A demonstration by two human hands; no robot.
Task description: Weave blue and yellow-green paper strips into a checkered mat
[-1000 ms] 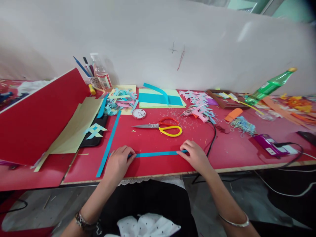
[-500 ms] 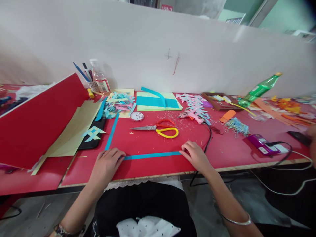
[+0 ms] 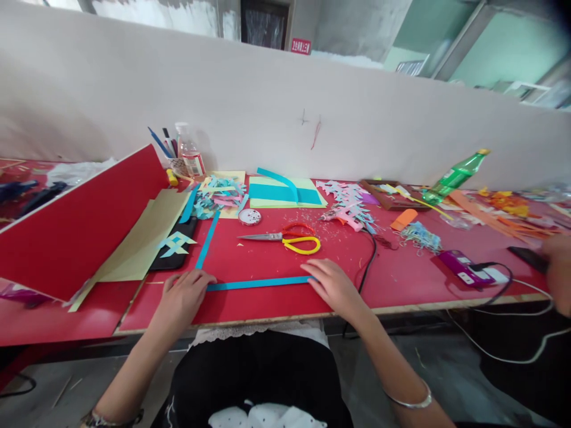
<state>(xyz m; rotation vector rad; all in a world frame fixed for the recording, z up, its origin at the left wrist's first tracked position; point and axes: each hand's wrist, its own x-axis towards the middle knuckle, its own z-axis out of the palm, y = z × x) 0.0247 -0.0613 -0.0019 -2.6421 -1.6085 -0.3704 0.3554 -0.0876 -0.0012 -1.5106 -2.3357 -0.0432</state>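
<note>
A narrow blue paper strip (image 3: 261, 284) lies nearly level across the near part of the red tabletop. My left hand (image 3: 185, 295) is closed over its left end, fingertips pressed together on the paper. At the other end my right hand (image 3: 336, 288) holds the strip under its fingertips; the exact grip of the thumb is hidden. Another blue strip (image 3: 207, 241) runs away from me just beyond my left hand. Scissors (image 3: 285, 239) with one red and one yellow handle lie beyond the strip, apart from both hands.
A pink glue gun (image 3: 345, 217) with a black cable lies right of the scissors. A small round lid (image 3: 249, 217), paper clippings (image 3: 218, 196) and a red board (image 3: 89, 226) are to the left. A purple power socket (image 3: 464, 267) and another person's hand (image 3: 559, 267) are at right.
My right hand has slid left along the strip, and its fingers have straightened somewhat. My left hand still covers the left end. The whole view has tilted up slightly.
</note>
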